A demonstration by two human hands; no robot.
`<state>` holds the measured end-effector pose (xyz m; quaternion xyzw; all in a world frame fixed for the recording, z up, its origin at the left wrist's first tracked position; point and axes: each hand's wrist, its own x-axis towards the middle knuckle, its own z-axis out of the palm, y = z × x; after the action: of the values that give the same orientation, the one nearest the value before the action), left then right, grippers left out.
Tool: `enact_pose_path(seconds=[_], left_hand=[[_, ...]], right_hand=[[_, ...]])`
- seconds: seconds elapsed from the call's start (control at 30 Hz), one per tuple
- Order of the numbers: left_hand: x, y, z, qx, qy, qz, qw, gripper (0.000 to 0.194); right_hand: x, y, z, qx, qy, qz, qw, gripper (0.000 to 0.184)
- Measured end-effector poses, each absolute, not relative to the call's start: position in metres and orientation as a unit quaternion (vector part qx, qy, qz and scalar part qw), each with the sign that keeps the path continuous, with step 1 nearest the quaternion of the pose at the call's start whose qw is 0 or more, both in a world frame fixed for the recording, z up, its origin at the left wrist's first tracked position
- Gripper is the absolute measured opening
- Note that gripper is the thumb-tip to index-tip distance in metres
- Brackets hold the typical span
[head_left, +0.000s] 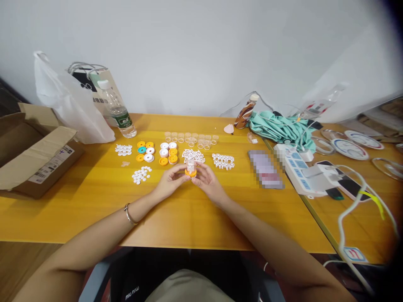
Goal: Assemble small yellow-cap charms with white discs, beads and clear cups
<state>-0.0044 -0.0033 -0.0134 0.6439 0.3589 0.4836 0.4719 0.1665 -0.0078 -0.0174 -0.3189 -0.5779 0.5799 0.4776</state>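
Above the middle of the table, my left hand and my right hand both grip one small clear plastic cup with an orange base, held upright between fingertips and thumbs. White bits show through its clear wall; their kind is too small to tell. Just behind my hands lies a patch of white lattice-like plastic pieces. Similar white pieces with pegs lie to the right. Clear cups stand in rows farther back. On the left are orange, white and teal round caps and small white discs.
An open cardboard box, a white plastic bag and a water bottle stand left. Rightward are a phone, a brown drink bottle, a folded teal cloth item and a power strip with trailing cables.
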Motion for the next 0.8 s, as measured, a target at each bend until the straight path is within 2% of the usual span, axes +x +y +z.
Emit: enact_pose_path(seconds=[0.23,0.37,0.43,0.67,0.8], left_hand=[[-0.007,-0.006,-0.014,0.685,0.385,0.484,0.385,0.032],[-0.009,-0.01,-0.007,0.688,0.347,0.493,0.405,0.049],[-0.01,-0.012,-0.003,0.684,0.312,0.499,0.43,0.052],[-0.012,-0.013,-0.003,0.678,0.345,0.524,0.383,0.032],[-0.008,-0.012,-0.007,0.636,0.385,0.547,0.385,0.027]], right_hand=[[0.157,-0.019,-0.013,-0.32,-0.477,0.673,0.466,0.043],[0.158,-0.019,-0.006,-0.314,-0.479,0.671,0.471,0.041],[0.159,-0.018,-0.004,-0.326,-0.495,0.66,0.463,0.04],[0.159,-0.019,-0.006,-0.343,-0.53,0.619,0.467,0.034],[0.159,-0.021,-0.007,-0.359,-0.597,0.521,0.493,0.031]])
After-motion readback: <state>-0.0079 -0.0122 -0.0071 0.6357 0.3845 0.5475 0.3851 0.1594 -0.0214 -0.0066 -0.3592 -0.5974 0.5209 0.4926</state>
